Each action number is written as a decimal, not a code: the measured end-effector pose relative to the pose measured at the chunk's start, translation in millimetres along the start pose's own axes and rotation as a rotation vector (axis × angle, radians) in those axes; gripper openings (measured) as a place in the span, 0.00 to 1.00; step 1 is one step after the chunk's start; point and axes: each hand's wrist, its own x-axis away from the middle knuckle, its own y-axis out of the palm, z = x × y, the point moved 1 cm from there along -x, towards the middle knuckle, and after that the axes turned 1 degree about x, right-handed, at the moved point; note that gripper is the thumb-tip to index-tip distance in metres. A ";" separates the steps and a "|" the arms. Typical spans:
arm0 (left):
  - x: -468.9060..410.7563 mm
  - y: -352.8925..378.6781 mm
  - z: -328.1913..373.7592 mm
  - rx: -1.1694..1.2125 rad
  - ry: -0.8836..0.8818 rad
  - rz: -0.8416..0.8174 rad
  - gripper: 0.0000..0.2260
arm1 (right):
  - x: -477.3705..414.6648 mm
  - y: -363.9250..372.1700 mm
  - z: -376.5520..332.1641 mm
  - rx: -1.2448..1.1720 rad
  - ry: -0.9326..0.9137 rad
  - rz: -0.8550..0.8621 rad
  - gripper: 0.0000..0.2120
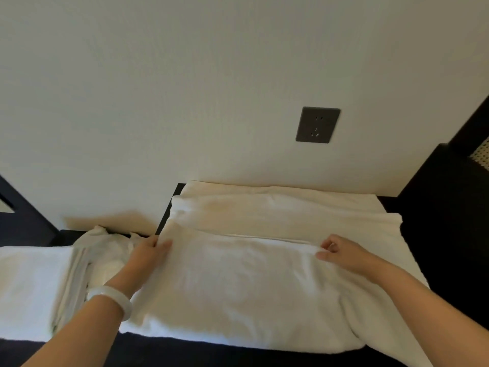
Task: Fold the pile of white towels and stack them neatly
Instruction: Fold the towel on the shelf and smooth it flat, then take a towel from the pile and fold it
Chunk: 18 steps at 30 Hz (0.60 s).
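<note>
White is the towel point(238, 282) that lies spread on the dark surface point(185, 353), and its folded upper edge runs from the fingers of one hand to the fingers of the other. The left hand point(149, 251) pinches the left end of this edge. The right hand point(337, 251) pinches the right end, thumb against curled fingers. Just left of the left fingers sits a crumpled towel point(105, 242), and further left a folded stack point(31, 282). A pale bracelet point(111, 298) is on the left wrist. Above the right fingers, on the wall, is a grey socket point(317, 125).
</note>
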 end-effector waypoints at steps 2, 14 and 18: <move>-6.5 2.4 -2.5 -0.042 -0.001 0.037 0.13 | 5.0 -5.0 9.9 0.017 0.002 -0.042 0.15; -25.6 -43.3 38.6 0.221 0.143 -0.031 0.09 | 19.4 -129.8 -37.5 0.157 -0.055 -0.309 0.12; -72.6 -31.7 70.6 0.088 0.219 0.106 0.10 | -50.8 -138.8 -71.8 0.373 -0.058 0.006 0.14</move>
